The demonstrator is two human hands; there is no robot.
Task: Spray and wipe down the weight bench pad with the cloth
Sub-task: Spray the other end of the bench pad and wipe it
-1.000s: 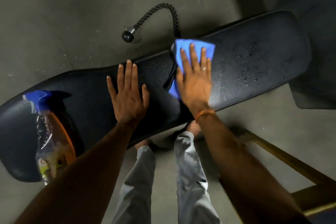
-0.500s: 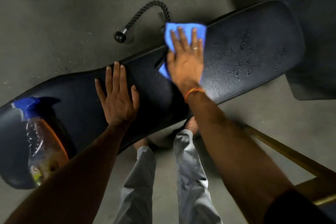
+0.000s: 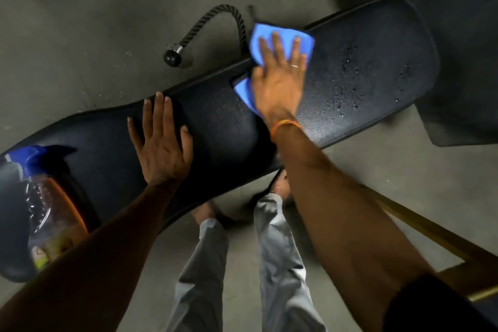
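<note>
Bench pad [image 3: 215, 127] was black, pebbled texture, speckled with shiny droplets toward right end. Cloth [image 3: 280, 38] — bright blue. Spray bottle [image 3: 48, 213] was clear with blue trigger head, yellowish label. Wristband [image 3: 285, 125] — orange. Rope handle [image 3: 215, 27] was black. Trousers [image 3: 277, 264] pale grey; floor [image 3: 94, 21] dull grey.

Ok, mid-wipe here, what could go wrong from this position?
The spray bottle stands on the pad's left end; a jolt from the bracing left hand could tip it. Droplets beyond the cloth under the right hand may get missed. The rope handle on the floor is a trip hazard.
</note>
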